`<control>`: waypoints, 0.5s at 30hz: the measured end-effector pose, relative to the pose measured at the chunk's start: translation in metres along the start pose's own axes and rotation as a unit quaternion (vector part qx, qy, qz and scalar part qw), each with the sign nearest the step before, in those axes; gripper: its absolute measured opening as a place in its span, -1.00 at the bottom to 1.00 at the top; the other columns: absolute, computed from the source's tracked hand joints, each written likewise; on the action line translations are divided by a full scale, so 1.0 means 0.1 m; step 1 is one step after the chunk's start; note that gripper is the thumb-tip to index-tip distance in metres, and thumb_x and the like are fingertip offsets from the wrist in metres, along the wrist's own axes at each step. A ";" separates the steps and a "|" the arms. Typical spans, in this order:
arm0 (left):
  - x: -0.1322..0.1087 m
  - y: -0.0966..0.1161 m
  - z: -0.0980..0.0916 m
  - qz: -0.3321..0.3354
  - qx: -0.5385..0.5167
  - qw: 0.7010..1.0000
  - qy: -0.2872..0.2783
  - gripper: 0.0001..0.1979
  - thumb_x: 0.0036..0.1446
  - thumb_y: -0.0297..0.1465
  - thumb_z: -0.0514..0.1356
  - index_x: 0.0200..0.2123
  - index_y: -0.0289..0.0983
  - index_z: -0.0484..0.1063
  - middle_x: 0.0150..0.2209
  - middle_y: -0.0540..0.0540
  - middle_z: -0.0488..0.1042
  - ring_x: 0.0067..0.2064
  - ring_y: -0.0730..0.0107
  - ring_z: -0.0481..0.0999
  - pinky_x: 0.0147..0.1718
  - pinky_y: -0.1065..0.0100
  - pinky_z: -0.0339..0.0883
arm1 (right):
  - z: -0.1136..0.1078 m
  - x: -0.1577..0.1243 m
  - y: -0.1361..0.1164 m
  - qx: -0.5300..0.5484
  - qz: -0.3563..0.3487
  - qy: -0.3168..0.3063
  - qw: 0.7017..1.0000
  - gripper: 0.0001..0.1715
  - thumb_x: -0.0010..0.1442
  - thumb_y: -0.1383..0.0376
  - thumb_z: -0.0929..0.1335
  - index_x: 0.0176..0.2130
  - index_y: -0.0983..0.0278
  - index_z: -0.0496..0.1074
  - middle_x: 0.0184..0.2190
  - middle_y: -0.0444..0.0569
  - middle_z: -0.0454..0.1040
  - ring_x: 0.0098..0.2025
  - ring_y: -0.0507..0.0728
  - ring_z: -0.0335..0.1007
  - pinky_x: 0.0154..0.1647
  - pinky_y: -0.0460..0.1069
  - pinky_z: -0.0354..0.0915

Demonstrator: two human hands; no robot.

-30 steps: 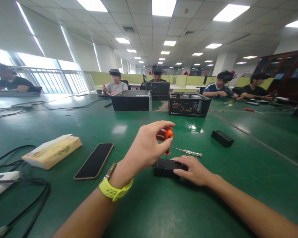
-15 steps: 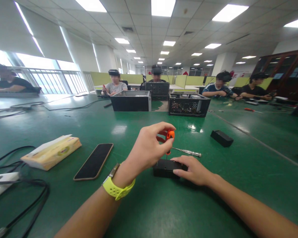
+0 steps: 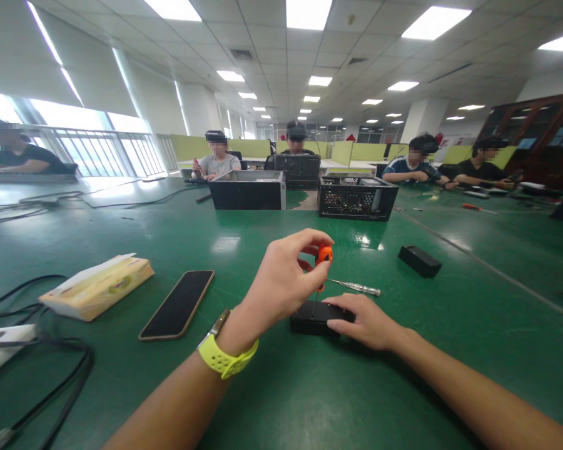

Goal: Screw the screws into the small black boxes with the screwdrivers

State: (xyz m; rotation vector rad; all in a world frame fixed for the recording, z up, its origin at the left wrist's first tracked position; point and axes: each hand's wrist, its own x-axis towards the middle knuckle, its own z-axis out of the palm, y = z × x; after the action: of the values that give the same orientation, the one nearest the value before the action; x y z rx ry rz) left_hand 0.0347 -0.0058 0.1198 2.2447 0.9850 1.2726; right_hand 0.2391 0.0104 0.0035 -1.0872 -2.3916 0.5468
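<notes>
My left hand point(image 3: 286, 269) grips the orange-and-black handle of a screwdriver point(image 3: 324, 255) between thumb and fingers. The thin shaft points down, slightly tilted, and its tip meets the top of a black rectangular box point(image 3: 309, 320) lying on the green table point(image 3: 272, 394). From the right side, my right hand point(image 3: 363, 317) is closed around the end of that box, thumb along the front and fingers over the top. Just behind it lies a second screwdriver point(image 3: 356, 287) with a clear handle. Whether the tip sits in a screw is too small to tell.
A similar black box point(image 3: 420, 260) lies to the right. To the left are a phone point(image 3: 177, 305), a tissue pack point(image 3: 98, 287) and black cables point(image 3: 75, 381). Computer cases point(image 3: 248, 190) stand ahead, with several people seated beyond. Another orange screwdriver point(image 3: 473, 207) lies far right.
The screwdriver's handle has shifted slightly to the right and turned a little in my left hand. My right hand and the box have stayed almost in place.
</notes>
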 end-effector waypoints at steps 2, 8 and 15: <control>-0.01 0.00 0.01 0.009 0.017 1.000 0.000 -0.76 0.05 -0.55 0.21 -0.17 -0.26 0.42 -0.19 -0.04 0.49 -0.21 0.43 0.51 -0.40 0.51 0.43 | 0.00 0.00 0.00 -0.001 -0.001 0.001 1.000 -0.59 0.19 0.15 0.35 0.00 0.25 0.45 -0.15 -0.01 0.55 -0.17 0.18 0.43 -0.15 0.03 0.26; -0.01 -0.04 0.04 0.027 0.067 0.997 0.034 -0.78 0.02 -0.45 0.30 -0.22 -0.25 0.41 -0.24 -0.04 0.46 -0.22 0.39 0.47 -0.43 0.48 0.39 | 0.01 0.00 0.00 0.001 -0.004 0.005 1.000 -0.60 0.19 0.15 0.35 0.00 0.25 0.46 -0.14 -0.01 0.55 -0.16 0.18 0.43 -0.13 0.03 0.26; 0.00 -0.05 0.02 0.012 0.017 1.000 0.013 -0.73 0.03 -0.57 0.22 -0.15 -0.25 0.42 -0.24 0.00 0.52 -0.24 0.44 0.53 -0.39 0.50 0.42 | 0.01 0.01 0.01 0.006 0.000 -0.001 1.000 -0.59 0.18 0.17 0.36 0.00 0.25 0.46 -0.16 -0.03 0.55 -0.19 0.17 0.44 -0.17 0.01 0.26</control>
State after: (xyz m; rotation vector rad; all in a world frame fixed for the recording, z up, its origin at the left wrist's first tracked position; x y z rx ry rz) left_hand 0.0345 -0.0022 0.1162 2.2783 0.9991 1.3078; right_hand 0.2384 0.0119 0.0020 -1.0835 -2.3866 0.5609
